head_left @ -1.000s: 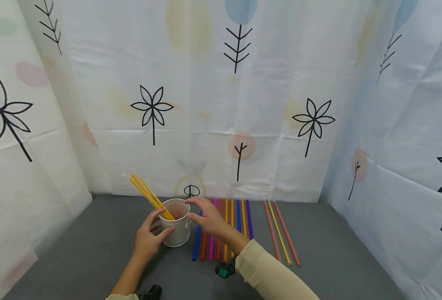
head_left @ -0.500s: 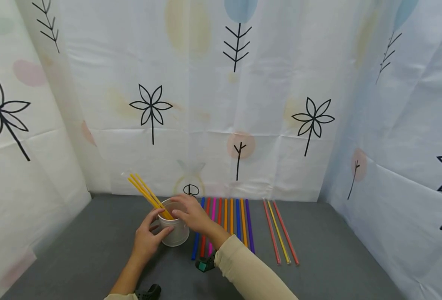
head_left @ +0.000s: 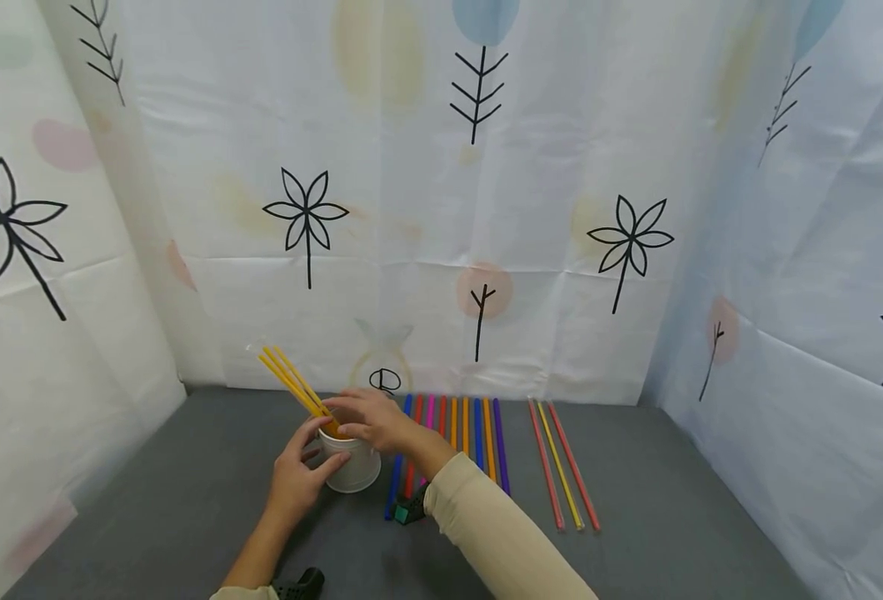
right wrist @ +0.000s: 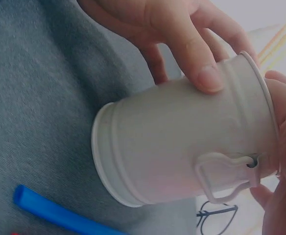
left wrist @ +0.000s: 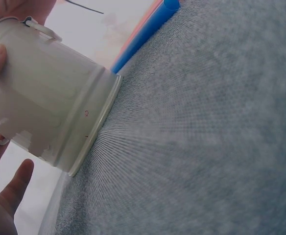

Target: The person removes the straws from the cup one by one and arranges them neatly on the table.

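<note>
A small white metal bucket (head_left: 351, 468) with side handles stands upright on the table. Several yellow drinking straws (head_left: 288, 377) lean out of it to the left, with a clear film at their upper ends. My left hand (head_left: 295, 483) grips the bucket from the left, thumb on its front wall and forefinger at the rim by the straws. Over the bucket's mouth is my right hand (head_left: 381, 421), its fingers and thumb reaching in around the lower part of the straws. Those fingertips are hidden, so whether they pinch the straws does not show. The right wrist view shows the bucket's handle (right wrist: 221, 176).
Right of the bucket lies a row of coloured straws (head_left: 479, 433) in blue, red, pink, orange and purple, partly under my right forearm. Farther right are two red straws (head_left: 574, 467) and a yellow straw (head_left: 560, 467). A patterned white curtain (head_left: 411, 167) encloses the grey table (head_left: 674, 517).
My right hand has moved left from the bucket's right rim to over its mouth, with its fingers now at the yellow straws. The left hand and the bucket have stayed in place.
</note>
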Demonstrator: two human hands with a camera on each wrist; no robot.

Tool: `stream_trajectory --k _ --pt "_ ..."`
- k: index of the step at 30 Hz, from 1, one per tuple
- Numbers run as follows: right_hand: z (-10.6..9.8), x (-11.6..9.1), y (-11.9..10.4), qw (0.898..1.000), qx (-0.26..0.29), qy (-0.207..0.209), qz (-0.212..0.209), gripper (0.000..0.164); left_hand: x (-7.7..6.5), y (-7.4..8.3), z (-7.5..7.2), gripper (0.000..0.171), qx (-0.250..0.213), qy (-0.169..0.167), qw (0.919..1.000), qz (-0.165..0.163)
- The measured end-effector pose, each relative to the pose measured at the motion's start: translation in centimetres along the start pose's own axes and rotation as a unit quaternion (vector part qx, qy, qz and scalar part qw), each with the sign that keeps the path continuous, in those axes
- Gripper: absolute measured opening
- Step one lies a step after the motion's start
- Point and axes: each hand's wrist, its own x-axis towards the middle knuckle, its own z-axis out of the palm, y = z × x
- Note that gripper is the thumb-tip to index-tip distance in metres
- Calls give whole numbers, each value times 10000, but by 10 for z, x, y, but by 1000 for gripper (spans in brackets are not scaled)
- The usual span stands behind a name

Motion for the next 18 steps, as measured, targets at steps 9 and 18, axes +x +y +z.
stream_trajectory --k 9,18 --pt "-7 7 -3 9962 -475 -710 146 52 -3 4 1 60 34 7 10000 -28" --pt "-6 12 -3 9954 -545 -603 501 59 0 1 1 60 -91 -20 9998 -170"
